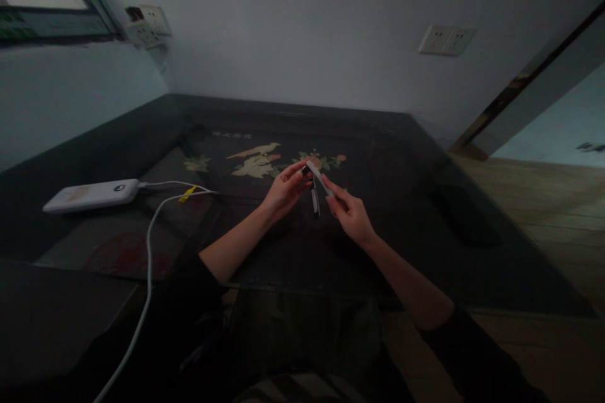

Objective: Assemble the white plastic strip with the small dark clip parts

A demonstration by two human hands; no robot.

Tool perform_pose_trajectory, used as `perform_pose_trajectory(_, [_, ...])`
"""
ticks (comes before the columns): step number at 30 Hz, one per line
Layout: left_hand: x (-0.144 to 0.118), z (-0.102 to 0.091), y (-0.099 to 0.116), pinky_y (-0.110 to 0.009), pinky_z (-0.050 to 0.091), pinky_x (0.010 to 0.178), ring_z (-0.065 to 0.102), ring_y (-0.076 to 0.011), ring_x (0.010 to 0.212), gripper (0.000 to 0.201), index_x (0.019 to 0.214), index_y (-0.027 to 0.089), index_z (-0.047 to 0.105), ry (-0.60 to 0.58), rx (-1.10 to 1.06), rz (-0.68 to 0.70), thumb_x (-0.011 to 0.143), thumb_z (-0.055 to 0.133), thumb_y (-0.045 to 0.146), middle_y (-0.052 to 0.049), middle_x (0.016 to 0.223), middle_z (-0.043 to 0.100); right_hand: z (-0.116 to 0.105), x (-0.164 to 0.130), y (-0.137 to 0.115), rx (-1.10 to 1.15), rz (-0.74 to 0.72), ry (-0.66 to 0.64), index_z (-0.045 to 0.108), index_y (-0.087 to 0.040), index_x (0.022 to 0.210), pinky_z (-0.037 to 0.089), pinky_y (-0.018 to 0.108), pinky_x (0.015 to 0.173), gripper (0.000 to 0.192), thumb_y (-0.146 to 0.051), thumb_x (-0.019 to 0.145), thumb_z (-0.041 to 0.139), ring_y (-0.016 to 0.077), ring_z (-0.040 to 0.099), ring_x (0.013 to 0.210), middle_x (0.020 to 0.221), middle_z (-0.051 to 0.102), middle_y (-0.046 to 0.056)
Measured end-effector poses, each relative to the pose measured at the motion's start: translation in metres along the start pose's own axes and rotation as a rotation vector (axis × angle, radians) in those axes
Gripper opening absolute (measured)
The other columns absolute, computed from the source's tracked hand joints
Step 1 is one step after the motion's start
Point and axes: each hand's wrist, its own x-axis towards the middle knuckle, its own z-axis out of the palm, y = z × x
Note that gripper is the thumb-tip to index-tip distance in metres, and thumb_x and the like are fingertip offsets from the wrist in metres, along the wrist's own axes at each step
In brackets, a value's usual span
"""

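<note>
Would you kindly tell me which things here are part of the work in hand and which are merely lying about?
In hand:
- left hand and right hand, both gripping a small white stick-like piece
- a thin dark part hanging below it

Lying about:
- white power bank on the dark table
- white cable
- wall sockets

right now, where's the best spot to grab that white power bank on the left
Grip the power bank across its long sides near the middle, coming from above. It lies flat on the dark table, and a white cable plugs into its right end, so keep off that end.
</note>
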Motion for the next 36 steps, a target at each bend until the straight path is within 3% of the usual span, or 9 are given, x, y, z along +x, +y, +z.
perform_pose_trajectory(5, [-0.0012, 0.0016, 0.0002, -0.021, 0.053, 0.08, 0.07, -0.013, 0.091, 0.038, 0.1, 0.021, 0.073, 0.01, 0.003, 0.013, 0.066, 0.086, 0.028, -0.003, 0.108, 0.074, 0.0034, -0.0027, -0.0024, 0.027, -0.009, -0.078, 0.057, -0.02, 0.14, 0.048, 0.026, 0.056, 0.048, -0.032, 0.094, 0.051, 0.0168, 0.061, 0.067, 0.09, 0.072, 0.008])
perform_pose_trajectory(14, [-0.0011, 0.0012, -0.0005, -0.019, 0.054, 0.076, 0.07, -0.0112, 0.085, 0.042, 0.102, 0.02, 0.073, -0.031, -0.009, 0.004, 0.064, 0.088, 0.029, -0.003, 0.094, 0.076, -0.0016, 0.0019, 0.0032, -0.018, -0.025, 0.031, 0.054, -0.02, 0.142, 0.045, 0.027, 0.053, 0.049, -0.029, 0.095, 0.049, 0.0115, 0.048, 0.055, 0.104, 0.072, 0.01])
perform_pose_trajectory(25, [-0.0007, 0.0004, -0.0013, -0.023, 0.052, 0.081, 0.07, -0.0137, 0.091, 0.039, 0.102, 0.021, 0.072, 0.0, -0.024, -0.001, 0.067, 0.086, 0.029, -0.004, 0.105, 0.075, 0.0049, -0.0028, 0.0003, 0.05, -0.043, -0.076, 0.055, -0.022, 0.141, 0.049, 0.027, 0.057, 0.049, -0.033, 0.094, 0.051, 0.0163, 0.059, 0.067, 0.096, 0.072, 0.007])
perform_pose_trajectory(36, [0.0001, -0.0004, -0.002, -0.019, 0.053, 0.075, 0.07, -0.0107, 0.082, 0.037, 0.102, 0.02, 0.073, -0.038, -0.037, -0.008, 0.067, 0.086, 0.026, -0.002, 0.093, 0.075, -0.0019, 0.0028, 0.0056, -0.044, -0.024, 0.044, 0.056, -0.02, 0.141, 0.047, 0.028, 0.055, 0.048, -0.029, 0.094, 0.049, 0.0126, 0.052, 0.057, 0.105, 0.072, 0.011])
